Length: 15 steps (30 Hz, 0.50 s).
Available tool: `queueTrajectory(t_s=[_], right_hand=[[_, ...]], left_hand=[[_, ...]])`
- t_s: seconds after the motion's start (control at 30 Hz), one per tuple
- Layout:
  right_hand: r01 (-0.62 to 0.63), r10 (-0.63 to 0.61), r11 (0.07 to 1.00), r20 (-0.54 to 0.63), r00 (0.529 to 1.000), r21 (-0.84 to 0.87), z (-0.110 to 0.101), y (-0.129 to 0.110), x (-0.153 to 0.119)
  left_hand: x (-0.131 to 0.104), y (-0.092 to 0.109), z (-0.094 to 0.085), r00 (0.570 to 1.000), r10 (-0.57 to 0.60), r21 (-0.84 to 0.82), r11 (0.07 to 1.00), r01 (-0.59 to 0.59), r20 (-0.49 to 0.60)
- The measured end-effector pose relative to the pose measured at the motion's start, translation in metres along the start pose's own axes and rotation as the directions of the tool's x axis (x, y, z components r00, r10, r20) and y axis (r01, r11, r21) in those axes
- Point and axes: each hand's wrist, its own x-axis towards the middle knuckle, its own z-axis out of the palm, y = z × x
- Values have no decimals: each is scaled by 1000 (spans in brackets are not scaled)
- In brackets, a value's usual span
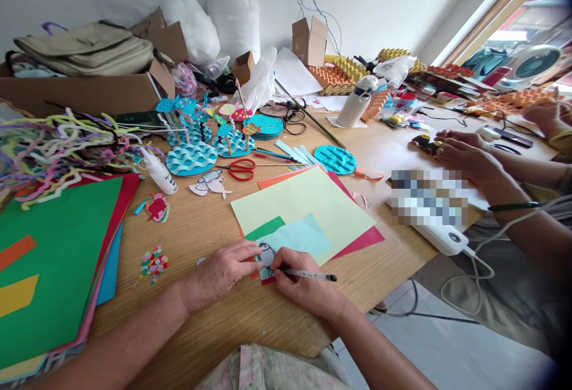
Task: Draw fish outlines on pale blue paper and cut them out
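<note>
My right hand [304, 280] is closed round a black pen [313, 274], its tip at a fish-like drawing [267, 255] on light blue paper [299, 236]. Flat on the left edge of that paper, my left hand [223, 271] has its fingers stretched out beside the drawing. Beneath lie pale yellow paper [335, 205], a green piece [272, 226] and red paper [361, 242]. Further back are red scissors [242, 169], cut-out drawings [210, 184] and a white glue bottle [158, 171].
Green paper [62, 259] tops a stack at the left, below tangled pipe cleaners [67, 152]. Wavy blue discs with fish [192, 158] stand behind. A power strip [440, 232] lies at the right edge, near another person's hands [469, 158]. A bottle [356, 104] stands behind.
</note>
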Motion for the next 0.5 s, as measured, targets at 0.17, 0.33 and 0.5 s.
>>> queueTrajectory(t_s=[0.17, 0.33, 0.5], right_hand=[[5, -5, 1000, -10, 1000, -15, 0, 0, 0], [4, -4, 1000, -9, 1000, -21, 1, 1, -1], [14, -14, 1000, -9, 1000, -28, 1, 1, 0]], left_hand=[[-1, -1, 1, 1000, -13, -39, 999, 14, 12], [0, -1, 0, 1000, -10, -70, 997, 10, 5], [1, -1, -2, 1000, -2, -96, 995, 2, 5]])
